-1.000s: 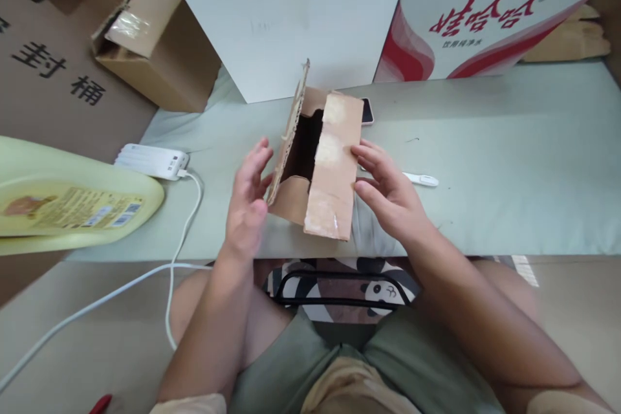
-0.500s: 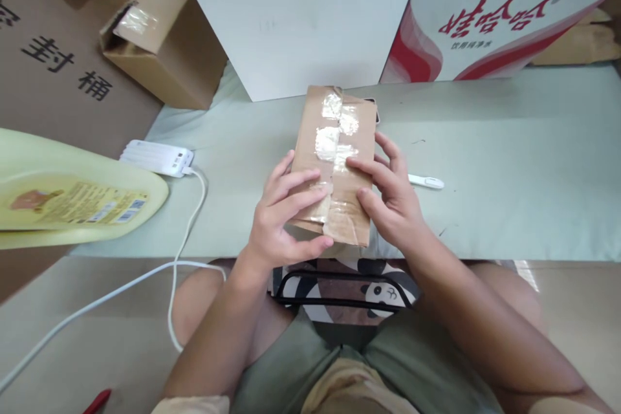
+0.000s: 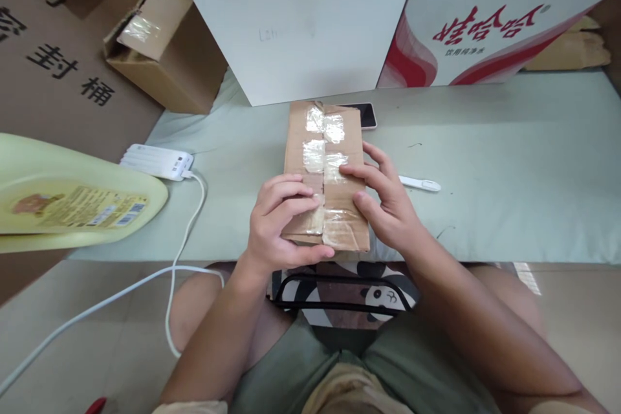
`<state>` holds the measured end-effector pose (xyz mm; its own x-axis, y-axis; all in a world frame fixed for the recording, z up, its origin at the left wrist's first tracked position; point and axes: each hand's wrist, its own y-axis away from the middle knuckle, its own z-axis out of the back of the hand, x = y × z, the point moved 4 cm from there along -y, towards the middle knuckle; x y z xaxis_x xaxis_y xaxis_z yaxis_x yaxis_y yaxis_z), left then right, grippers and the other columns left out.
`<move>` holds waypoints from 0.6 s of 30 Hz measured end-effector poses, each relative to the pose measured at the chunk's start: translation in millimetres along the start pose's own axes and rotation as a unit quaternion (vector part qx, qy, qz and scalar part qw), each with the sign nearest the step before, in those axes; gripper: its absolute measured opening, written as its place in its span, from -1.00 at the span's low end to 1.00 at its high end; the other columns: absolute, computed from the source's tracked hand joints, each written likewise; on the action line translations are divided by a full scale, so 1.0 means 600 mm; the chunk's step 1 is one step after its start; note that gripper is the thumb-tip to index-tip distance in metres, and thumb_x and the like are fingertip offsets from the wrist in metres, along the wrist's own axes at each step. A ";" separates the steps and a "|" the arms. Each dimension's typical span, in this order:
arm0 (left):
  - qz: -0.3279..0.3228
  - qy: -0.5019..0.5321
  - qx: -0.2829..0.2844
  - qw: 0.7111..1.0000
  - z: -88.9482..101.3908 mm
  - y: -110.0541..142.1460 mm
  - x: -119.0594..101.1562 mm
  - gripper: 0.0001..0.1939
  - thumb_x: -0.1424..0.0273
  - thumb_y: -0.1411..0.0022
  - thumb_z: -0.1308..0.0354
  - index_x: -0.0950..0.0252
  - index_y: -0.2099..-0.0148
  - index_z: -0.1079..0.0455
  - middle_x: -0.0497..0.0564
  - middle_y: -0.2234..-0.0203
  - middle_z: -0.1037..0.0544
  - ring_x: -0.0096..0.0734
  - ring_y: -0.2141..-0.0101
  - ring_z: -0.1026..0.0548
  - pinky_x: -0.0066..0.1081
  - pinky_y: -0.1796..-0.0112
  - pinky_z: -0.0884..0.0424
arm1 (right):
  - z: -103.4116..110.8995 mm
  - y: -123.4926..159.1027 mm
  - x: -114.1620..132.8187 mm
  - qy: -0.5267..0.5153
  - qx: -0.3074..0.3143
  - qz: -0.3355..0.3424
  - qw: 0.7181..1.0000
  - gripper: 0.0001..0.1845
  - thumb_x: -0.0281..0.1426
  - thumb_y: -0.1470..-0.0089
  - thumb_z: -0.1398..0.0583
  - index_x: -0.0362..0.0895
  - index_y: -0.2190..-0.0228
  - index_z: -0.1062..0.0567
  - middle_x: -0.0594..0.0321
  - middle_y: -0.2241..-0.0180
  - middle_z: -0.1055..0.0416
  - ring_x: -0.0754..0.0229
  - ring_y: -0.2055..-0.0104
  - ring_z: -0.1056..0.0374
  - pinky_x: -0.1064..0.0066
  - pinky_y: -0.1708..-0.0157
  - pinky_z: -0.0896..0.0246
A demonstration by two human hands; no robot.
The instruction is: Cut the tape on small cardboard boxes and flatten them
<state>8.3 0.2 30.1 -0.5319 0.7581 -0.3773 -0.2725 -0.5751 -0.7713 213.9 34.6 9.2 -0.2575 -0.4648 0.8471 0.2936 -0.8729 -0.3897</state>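
Left hand (image 3: pixel 279 226) and right hand (image 3: pixel 388 200) grasp the box (image 3: pixel 334 197) from opposite sides, fingers over its flaps (image 3: pixel 298 126), likely to keep them down and meeting.

This looks like a home you're in: a pale green sheet (image 3: pixel 490 174) covers the surface before you, with cartons (image 3: pixel 301 32), a phone (image 3: pixel 369 115) and a power bank (image 3: pixel 158 162) on it, panda print (image 3: pixel 381 296) below, and tiled floor (image 3: pixel 575 310) around your legs.
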 end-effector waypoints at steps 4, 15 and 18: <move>-0.002 -0.007 -0.032 0.999 0.000 0.004 0.001 -0.44 -0.19 -0.21 -0.28 0.19 0.06 -0.50 0.03 0.25 -0.50 -0.11 0.09 -0.59 -0.07 0.04 -0.62 | 0.000 0.000 0.001 -0.001 -0.006 0.008 1.000 -0.68 -0.19 -0.35 -0.17 0.07 -0.08 -0.53 0.05 -0.37 -0.14 -0.11 -0.45 -0.19 -0.11 -0.39 -0.22; -0.011 0.008 0.006 1.000 -0.005 0.002 -0.005 -0.49 -0.14 -0.19 -0.32 0.17 0.11 -0.45 0.04 0.23 -0.63 -0.13 0.10 -0.57 -0.05 0.01 -0.57 | 0.000 0.000 -0.009 -0.006 0.004 0.010 1.000 -0.62 -0.09 -0.36 -0.14 0.08 -0.09 -0.52 0.08 -0.42 -0.09 -0.16 -0.43 -0.21 -0.16 -0.39 -0.19; -0.021 0.009 0.012 1.000 -0.008 0.003 -0.011 -0.51 -0.12 -0.23 -0.31 0.19 0.10 -0.48 0.05 0.23 -0.66 -0.14 0.06 -0.56 -0.10 0.00 -0.55 | -0.001 0.001 -0.015 -0.011 0.012 0.010 1.000 -0.60 -0.06 -0.38 -0.11 0.09 -0.10 -0.51 0.13 -0.45 -0.07 -0.14 -0.50 -0.08 -0.16 -0.43 -0.11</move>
<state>15.5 -4.4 28.9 -0.5045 0.7877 -0.3536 -0.3147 -0.5491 -0.7742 216.0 38.4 1.0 -0.2305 -0.4788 0.8471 0.3207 -0.8593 -0.3984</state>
